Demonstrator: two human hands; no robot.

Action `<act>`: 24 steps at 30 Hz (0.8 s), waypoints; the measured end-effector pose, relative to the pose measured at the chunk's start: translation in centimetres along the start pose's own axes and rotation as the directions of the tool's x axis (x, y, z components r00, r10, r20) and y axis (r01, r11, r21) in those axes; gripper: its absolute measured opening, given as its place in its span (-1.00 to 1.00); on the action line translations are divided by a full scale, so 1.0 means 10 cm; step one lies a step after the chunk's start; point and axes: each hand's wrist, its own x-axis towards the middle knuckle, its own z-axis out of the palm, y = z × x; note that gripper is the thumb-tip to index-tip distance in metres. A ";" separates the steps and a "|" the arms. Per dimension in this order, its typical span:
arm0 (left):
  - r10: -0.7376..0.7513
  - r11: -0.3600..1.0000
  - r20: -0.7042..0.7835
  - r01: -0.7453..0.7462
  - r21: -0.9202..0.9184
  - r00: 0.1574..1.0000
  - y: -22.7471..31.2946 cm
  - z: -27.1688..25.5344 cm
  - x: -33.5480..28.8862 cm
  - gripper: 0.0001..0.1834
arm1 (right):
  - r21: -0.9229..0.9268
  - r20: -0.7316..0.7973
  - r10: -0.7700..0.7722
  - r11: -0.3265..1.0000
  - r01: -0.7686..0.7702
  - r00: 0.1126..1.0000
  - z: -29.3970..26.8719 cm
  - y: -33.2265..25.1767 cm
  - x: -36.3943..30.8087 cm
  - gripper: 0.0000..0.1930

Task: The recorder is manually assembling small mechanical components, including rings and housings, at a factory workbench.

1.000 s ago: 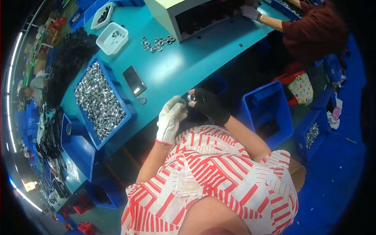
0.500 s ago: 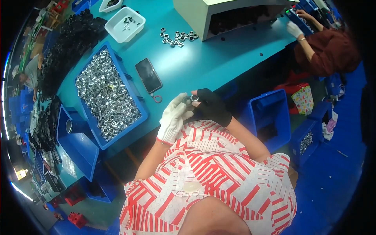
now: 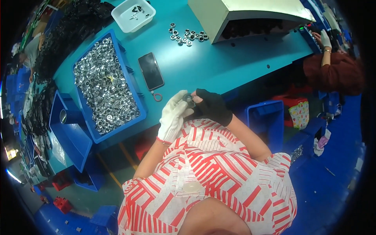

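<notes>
In front of my torso, at the near edge of the table, my two hands meet. My left hand (image 3: 174, 113), in a white knitted glove, pinches a small round dark part (image 3: 188, 100). My right hand (image 3: 212, 106), in a black glove with bare fingertips, closes on the same part from the other side. Fingers cover much of it, so its exact kind is hidden. Left of my hands a blue bin (image 3: 143, 113) holds a heap of shiny metal ring-shaped pieces (image 3: 105, 84). A loose group of similar pieces (image 3: 189, 36) lies farther off on the table.
A phone (image 3: 150, 71) and red-handled scissors (image 3: 157, 96) lie on the teal table (image 3: 172, 64). Behind are a white tray (image 3: 127, 24) and a cream box-shaped housing (image 3: 250, 9). Blue bins (image 3: 266, 121) stand right and left. A co-worker's gloved hand (image 3: 325, 39) shows far right.
The bright metal ring visible at my right fingertips before is now turned or covered, and a dark face shows. My hands stay together. The view has shifted slightly; the co-worker's arm has moved.
</notes>
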 end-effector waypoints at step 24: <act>0.062 0.996 -0.116 -0.055 0.064 0.991 -0.06 0.11 0.02 -0.54 | -0.095 0.094 -0.184 0.977 0.193 0.978 -0.04 0.11 -0.03 -0.56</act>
